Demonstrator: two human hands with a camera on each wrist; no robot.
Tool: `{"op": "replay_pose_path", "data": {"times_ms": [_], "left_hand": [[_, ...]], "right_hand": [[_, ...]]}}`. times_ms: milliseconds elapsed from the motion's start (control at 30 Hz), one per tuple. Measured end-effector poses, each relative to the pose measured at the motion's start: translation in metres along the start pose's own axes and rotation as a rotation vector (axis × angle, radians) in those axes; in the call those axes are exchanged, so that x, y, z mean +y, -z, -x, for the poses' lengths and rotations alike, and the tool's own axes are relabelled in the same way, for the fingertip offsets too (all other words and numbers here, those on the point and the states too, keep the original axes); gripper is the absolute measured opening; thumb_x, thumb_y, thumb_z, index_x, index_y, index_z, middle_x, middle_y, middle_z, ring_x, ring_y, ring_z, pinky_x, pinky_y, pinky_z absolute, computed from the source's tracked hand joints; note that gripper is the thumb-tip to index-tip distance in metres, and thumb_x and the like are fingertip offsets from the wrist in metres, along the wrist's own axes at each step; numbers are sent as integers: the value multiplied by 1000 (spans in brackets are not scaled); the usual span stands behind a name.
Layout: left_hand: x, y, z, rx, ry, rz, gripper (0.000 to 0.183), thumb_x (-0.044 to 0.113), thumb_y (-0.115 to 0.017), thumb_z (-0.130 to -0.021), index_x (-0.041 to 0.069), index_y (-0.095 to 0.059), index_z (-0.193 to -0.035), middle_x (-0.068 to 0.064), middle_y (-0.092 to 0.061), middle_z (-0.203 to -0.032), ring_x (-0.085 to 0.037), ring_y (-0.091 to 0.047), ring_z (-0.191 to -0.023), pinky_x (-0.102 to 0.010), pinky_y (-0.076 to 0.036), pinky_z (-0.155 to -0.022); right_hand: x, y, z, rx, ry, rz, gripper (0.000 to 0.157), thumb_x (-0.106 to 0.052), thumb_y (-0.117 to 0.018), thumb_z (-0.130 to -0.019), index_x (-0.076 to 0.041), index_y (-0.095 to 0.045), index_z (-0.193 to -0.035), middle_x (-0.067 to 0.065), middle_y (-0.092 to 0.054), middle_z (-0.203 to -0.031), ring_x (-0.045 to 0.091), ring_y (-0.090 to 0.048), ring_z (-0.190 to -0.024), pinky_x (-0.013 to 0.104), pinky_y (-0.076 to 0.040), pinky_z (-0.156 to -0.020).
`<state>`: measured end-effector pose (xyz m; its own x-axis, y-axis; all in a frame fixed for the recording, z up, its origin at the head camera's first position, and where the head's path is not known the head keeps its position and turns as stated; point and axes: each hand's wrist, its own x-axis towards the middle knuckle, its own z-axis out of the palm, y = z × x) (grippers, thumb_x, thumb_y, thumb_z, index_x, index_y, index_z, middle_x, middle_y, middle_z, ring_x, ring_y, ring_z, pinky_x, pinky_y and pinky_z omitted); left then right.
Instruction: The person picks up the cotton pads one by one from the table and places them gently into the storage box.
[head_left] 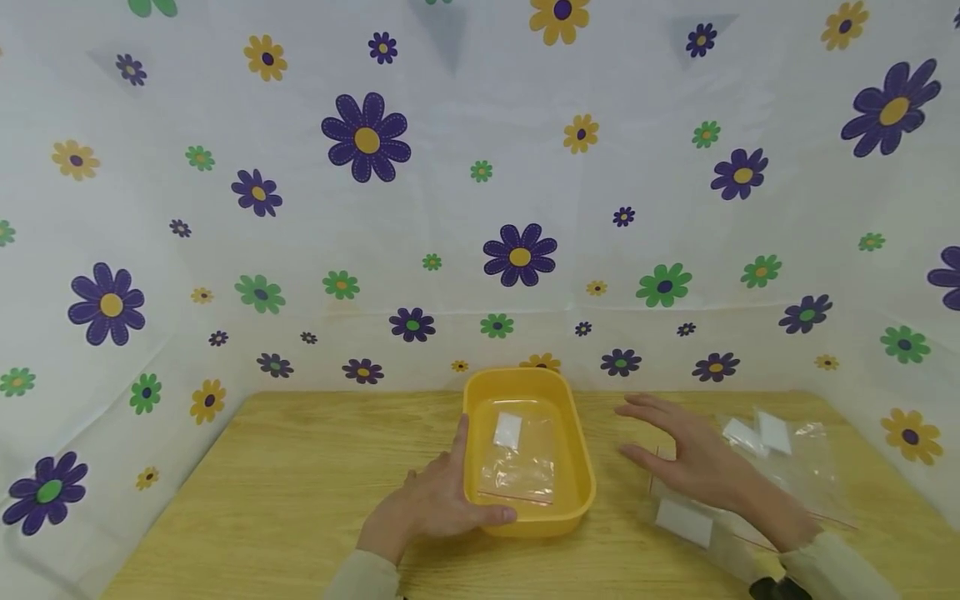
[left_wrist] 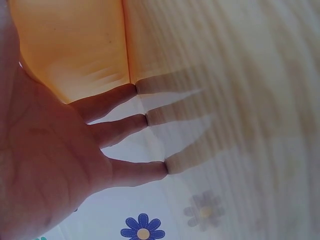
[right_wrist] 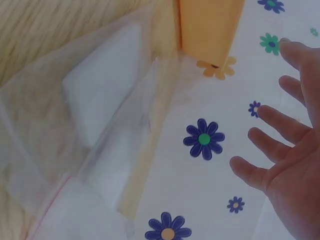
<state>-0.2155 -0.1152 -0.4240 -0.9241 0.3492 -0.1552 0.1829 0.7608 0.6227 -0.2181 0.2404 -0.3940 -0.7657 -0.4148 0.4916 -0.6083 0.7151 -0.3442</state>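
A yellow plastic tub (head_left: 555,527) stands on the wooden table, its far end near the flowered backdrop. My left hand (head_left: 438,496) rests against the tub's left side, thumb over its near rim and forefinger along the wall. In the left wrist view, straight fingertips of the left hand (left_wrist: 65,140) meet the tabletop beside the tub. Inside the tub lies a clear zip bag (head_left: 528,475) with a white rectangular piece (head_left: 507,431) in it. Right of the tub, my right hand (head_left: 693,458) hovers with spread fingers and holds nothing, over several similar zip bags (head_left: 806,475).
The bags on the right overlap each other, with white pieces (right_wrist: 107,82) showing through the plastic. A white curtain (head_left: 450,208) printed with flowers encloses the back and both sides of the wooden table (head_left: 300,483).
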Motion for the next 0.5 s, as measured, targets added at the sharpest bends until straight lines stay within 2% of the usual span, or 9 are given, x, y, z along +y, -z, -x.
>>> {"op": "replay_pose_path", "data": {"times_ms": [67, 200, 300, 400, 500], "left_hand": [[0, 0, -1, 1, -8, 5, 140, 79, -74, -72, 19, 14, -165, -16, -45, -159, -39, -46, -144, -86, -19, -110], [-1, 0, -1, -1, -11, 5, 140, 79, -73, -72, 19, 13, -165, -16, -46, -158, -39, -47, -144, -86, -18, -110], [-1, -1, -1, 0, -9, -2, 140, 80, -73, -72, 19, 13, -165, -17, -46, -158, -40, -47, -144, -86, -18, -110], [-1, -1, -1, 2, -7, -4, 140, 80, -73, -72, 20, 14, -165, -17, -44, -159, -40, -46, -144, -86, -18, -110], [-1, -1, -1, 0, 1, -2, 140, 80, -73, -72, 21, 14, -165, -17, -43, -161, -40, -45, -146, -86, -17, -111]], "right_hand": [[3, 3, 4, 21, 5, 2, 46, -22, -81, -89, -15, -68, -132, 15, -65, -141, 41, -62, -126, 65, -53, -97], [8, 10, 10, -4, -52, 16, 56, -28, -81, -89, -16, -62, -140, 20, -56, -149, 51, -51, -135, 76, -45, -97], [11, 15, 14, -47, -124, 114, 70, -41, -78, -89, -21, -52, -150, 22, -43, -159, 56, -38, -143, 84, -34, -99], [16, 18, 18, -76, -166, 258, 80, -54, -74, -88, -24, -43, -156, 24, -36, -163, 59, -34, -143, 86, -28, -100], [21, 20, 22, -100, -194, 352, 85, -60, -69, -89, -26, -37, -159, 24, -34, -164, 61, -31, -144, 88, -25, -100]]}}
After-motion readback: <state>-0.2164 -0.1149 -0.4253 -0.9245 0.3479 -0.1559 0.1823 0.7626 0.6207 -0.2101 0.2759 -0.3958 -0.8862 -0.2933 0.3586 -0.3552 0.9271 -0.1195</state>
